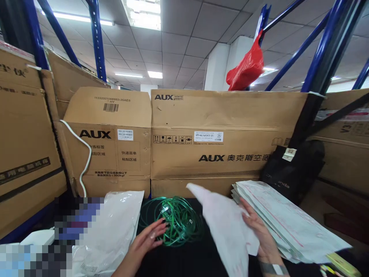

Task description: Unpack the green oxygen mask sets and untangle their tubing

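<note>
Left hand (pixel 149 236), lower centre-left, loosely open, fingertips at green tubing coil (pixel 181 227); right hand (pixel 256 224), lower right, gripping white sheet (pixel 223 223).

We find ourselves in a storeroom or warehouse, at a packing-type workstation. We see blue perforated steel rack posts (pixel 98 42) and, walling in the black work surface (pixel 184 261), a flattened-looking AUX air-conditioner carton (pixel 184 161). We also note a stack of pale printed mailing bags (pixel 282 215), while suspended ceiling tiles (pixel 181 42) and a fluorescent panel light (pixel 144 13) suggest a commercial building.
</note>
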`<action>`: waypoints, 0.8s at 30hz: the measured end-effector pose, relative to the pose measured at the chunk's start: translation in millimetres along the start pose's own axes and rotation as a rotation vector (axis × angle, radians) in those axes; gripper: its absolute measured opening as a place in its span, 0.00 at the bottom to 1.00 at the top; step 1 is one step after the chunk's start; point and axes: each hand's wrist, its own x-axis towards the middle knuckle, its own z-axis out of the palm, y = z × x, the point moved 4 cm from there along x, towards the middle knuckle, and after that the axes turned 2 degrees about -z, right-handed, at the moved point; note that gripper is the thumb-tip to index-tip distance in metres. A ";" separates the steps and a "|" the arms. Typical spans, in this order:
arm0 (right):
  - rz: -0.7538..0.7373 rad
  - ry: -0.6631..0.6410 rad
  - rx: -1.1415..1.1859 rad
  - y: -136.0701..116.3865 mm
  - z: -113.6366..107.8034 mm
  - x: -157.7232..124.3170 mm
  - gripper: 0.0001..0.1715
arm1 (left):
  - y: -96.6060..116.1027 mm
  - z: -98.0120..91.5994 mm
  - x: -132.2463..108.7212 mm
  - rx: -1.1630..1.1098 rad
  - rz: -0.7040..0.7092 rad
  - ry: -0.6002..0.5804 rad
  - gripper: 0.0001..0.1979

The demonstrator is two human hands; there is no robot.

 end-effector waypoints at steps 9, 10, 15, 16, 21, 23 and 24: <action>0.162 -0.266 -0.015 66.0 71.8 -19.2 0.28 | -0.8 15.8 -13.3 -0.551 -0.431 0.105 0.27; 0.153 -0.234 0.012 65.9 69.1 -17.6 0.27 | 1.8 14.0 -12.5 -0.574 -0.429 0.124 0.27; 0.189 -0.165 0.000 63.4 56.4 -11.1 0.17 | 12.7 -0.4 -8.3 -0.651 -0.367 0.251 0.28; 0.230 -0.228 -0.033 64.5 59.0 -13.1 0.15 | 14.4 -2.7 -8.2 -0.662 -0.361 0.275 0.28; 0.310 -0.442 -0.198 68.9 74.7 -31.5 0.13 | 16.6 -8.8 -9.9 -0.642 -0.436 0.317 0.28; 0.289 -0.401 -0.260 70.8 73.8 -35.0 0.15 | 15.3 -10.9 -9.5 -0.627 -0.434 0.334 0.28; 0.272 -0.368 -0.278 71.8 71.9 -35.5 0.17 | 14.3 -11.4 -9.0 -0.626 -0.434 0.336 0.28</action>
